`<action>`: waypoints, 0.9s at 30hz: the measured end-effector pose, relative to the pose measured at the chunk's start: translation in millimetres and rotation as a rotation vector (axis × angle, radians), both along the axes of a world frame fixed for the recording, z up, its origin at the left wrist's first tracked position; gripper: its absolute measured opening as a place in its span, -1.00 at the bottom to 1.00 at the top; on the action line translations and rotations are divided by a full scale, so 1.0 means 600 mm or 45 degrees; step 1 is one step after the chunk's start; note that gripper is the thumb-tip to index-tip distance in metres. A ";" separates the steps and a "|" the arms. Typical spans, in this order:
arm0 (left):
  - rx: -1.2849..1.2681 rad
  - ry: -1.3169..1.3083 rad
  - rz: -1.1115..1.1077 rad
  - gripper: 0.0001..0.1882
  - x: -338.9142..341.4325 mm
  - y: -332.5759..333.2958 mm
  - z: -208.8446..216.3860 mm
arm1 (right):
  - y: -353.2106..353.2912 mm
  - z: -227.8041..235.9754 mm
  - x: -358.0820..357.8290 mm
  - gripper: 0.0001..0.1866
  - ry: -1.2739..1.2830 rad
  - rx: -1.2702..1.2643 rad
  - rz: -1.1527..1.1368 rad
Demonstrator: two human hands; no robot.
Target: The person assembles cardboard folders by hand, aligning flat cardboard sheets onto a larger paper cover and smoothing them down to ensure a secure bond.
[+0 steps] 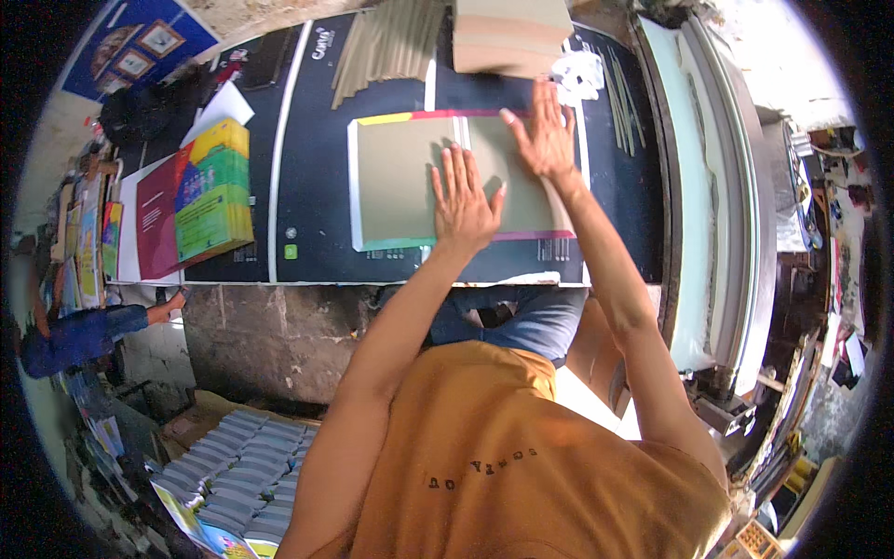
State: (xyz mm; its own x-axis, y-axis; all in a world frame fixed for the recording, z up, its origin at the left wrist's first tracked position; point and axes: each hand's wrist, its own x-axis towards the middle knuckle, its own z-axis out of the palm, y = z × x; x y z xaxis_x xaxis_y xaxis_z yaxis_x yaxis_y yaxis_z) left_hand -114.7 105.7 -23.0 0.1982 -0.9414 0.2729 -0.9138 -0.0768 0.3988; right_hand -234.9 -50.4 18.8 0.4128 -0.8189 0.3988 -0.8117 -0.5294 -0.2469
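Observation:
On the dark table lies a book cover case point(396, 182), made of grey-brown boards with coloured paper edges folded over in yellow, magenta and green. My left hand point(466, 207) rests flat near its middle, fingers stretched toward the far side. Farther right, my right hand point(546, 140) is spread over the far right part of the case, its fingertips reaching past the far edge. Neither hand grasps anything. A crumpled white paper point(579, 73) sits just beyond the right fingers.
Behind the case are a stack of brown boards point(512, 37) and a pile of board strips point(386, 47). Colourful printed covers point(219, 186) are stacked at the left. Thin strips point(622, 93) lie at the right, beside a long machine point(684, 186). Grey book blocks point(247, 466) stand low at left.

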 end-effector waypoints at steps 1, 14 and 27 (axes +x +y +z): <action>0.004 0.038 -0.013 -0.11 -0.006 -0.003 0.004 | -0.030 -0.002 -0.003 0.04 0.040 0.120 -0.063; -0.557 1.256 0.122 -0.36 0.067 0.068 0.021 | 0.056 -0.028 -0.048 -0.14 0.281 0.140 0.225; -0.387 1.058 0.313 -0.36 0.151 0.305 0.092 | 0.000 0.001 -0.079 0.18 0.421 0.181 0.089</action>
State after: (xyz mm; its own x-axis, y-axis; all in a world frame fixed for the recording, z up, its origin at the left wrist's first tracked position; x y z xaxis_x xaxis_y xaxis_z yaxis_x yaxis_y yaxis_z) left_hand -24.2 288.8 32.2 0.6265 -0.7579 0.1817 -0.2956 -0.0153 0.9552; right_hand -282.4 -50.5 19.5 0.5575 -0.8216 0.1189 -0.8229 -0.5658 -0.0522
